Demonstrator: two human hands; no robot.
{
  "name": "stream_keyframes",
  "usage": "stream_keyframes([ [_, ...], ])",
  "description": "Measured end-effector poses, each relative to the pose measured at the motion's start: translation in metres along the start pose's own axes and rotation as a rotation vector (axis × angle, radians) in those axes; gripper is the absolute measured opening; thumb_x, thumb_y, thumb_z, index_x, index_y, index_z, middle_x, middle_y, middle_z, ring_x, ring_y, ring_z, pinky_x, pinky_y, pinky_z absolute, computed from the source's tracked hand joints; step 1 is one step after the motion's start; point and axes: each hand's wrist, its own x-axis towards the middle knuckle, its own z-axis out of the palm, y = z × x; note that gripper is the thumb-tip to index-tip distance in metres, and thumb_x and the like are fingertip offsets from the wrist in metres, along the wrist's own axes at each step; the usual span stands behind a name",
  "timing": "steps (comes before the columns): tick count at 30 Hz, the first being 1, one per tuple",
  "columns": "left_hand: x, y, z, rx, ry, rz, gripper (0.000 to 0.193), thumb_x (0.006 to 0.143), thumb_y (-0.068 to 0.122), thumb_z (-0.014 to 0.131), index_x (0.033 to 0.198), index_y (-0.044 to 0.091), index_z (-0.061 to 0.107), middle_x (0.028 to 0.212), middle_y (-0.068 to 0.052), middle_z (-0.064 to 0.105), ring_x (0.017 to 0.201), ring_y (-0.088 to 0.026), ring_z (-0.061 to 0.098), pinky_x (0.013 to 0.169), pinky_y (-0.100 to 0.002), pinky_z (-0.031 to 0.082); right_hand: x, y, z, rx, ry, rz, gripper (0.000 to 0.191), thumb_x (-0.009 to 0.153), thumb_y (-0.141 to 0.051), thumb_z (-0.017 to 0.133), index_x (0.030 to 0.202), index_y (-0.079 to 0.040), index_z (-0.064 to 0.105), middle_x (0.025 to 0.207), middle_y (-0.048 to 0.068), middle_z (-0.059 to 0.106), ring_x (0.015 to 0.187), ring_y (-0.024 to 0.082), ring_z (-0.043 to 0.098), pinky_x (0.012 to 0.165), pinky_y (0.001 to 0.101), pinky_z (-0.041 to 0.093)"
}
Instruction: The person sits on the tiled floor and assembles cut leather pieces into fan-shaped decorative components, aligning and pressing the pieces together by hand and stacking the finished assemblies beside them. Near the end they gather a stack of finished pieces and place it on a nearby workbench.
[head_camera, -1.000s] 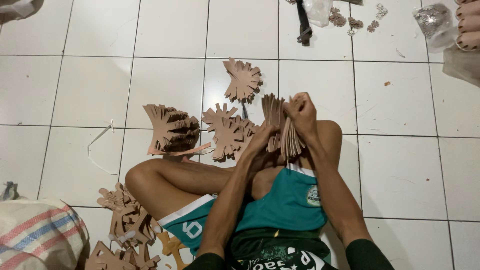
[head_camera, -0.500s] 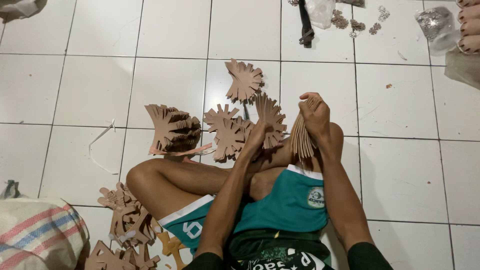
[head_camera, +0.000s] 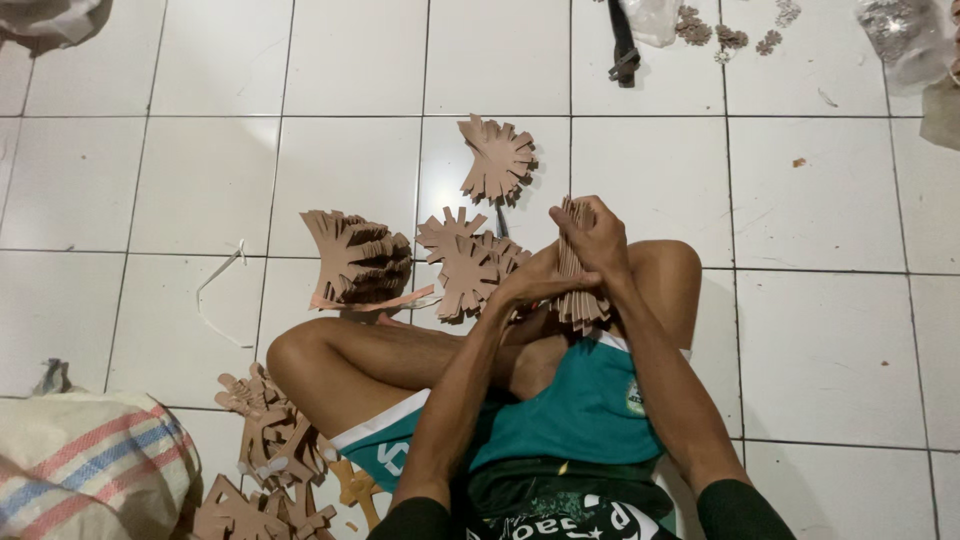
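Gripping a thick stack of brown cut-outs (head_camera: 578, 290) with both hands, the person sits cross-legged on white floor tiles (head_camera: 830, 340). Right hand (head_camera: 598, 238) is closed over the top edge of the stack, fingers curled down its far side. Left hand (head_camera: 532, 290) is pressed against the near side, fingers wrapped shut on it. Stack stands on edge, just above the bent right knee, its lower ends fanning out against the teal shorts (head_camera: 580, 410).

Step in hand, by my reading: squaring up or bundling a batch of identical pieces. The next move would call for keeping the edges aligned under steady pressure, since loose pieces could slip out at the fanned end.

Around the hands: two flat star-shaped cut-outs (head_camera: 465, 262) lie just left of the stack; a curled fan-shaped bundle (head_camera: 355, 258) sits further left, with a pale pink strip under it. Another fan-shaped piece (head_camera: 497, 158) lies on the tile beyond. More brown offcuts (head_camera: 268, 460) are heaped by the left leg.

Packages: a woven sack (head_camera: 85, 465), off-white with red and blue stripes, lower left corner. Clear plastic bags (head_camera: 905, 40) at top right, contents unclear. A dark tool (head_camera: 624, 45) at the top edge. No readable labels or signs.
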Motion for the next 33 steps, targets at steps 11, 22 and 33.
stream_keyframes([
  [11, 0.100, -0.029, 0.004, -0.301, 0.259, -0.159, 0.080, 0.124, 0.052, 0.048, 0.107, -0.027, 0.055, 0.079, -0.027, 0.055, 0.067, -0.032, 0.053, 0.061, -0.047, 0.043, 0.028, 0.005, -0.020, 0.322, -0.119, 0.108, 0.085, 0.094, -0.069, 0.044, 0.154, -0.009, 0.036, 0.137, 0.023, 0.058, 0.126, 0.031, 0.057, 0.105, 0.0426, 0.047],
  [22, 0.168, 0.018, -0.016, -0.284, 0.324, -0.129, 0.045, 0.101, 0.038, 0.059, 0.109, -0.005, 0.067, 0.077, -0.011, 0.067, 0.066, -0.020, 0.062, 0.059, -0.036, 0.050, 0.118, 0.088, -0.063, 0.173, -0.103, 0.070, 0.061, 0.105, -0.044, 0.055, 0.149, -0.003, 0.047, 0.139, 0.021, 0.059, 0.127, 0.030, 0.059, 0.105, 0.0394, 0.047],
  [33, 0.167, -0.043, 0.009, 0.058, 0.584, -0.223, 0.064, 0.094, 0.039, 0.068, 0.135, -0.010, 0.057, 0.120, -0.028, 0.070, 0.108, -0.035, 0.070, 0.093, -0.039, 0.055, 0.104, 0.103, -0.072, -0.100, 0.073, 0.106, 0.039, 0.093, -0.018, 0.069, 0.130, -0.006, 0.064, 0.125, 0.019, 0.067, 0.108, 0.032, 0.070, 0.094, 0.0420, 0.058],
])
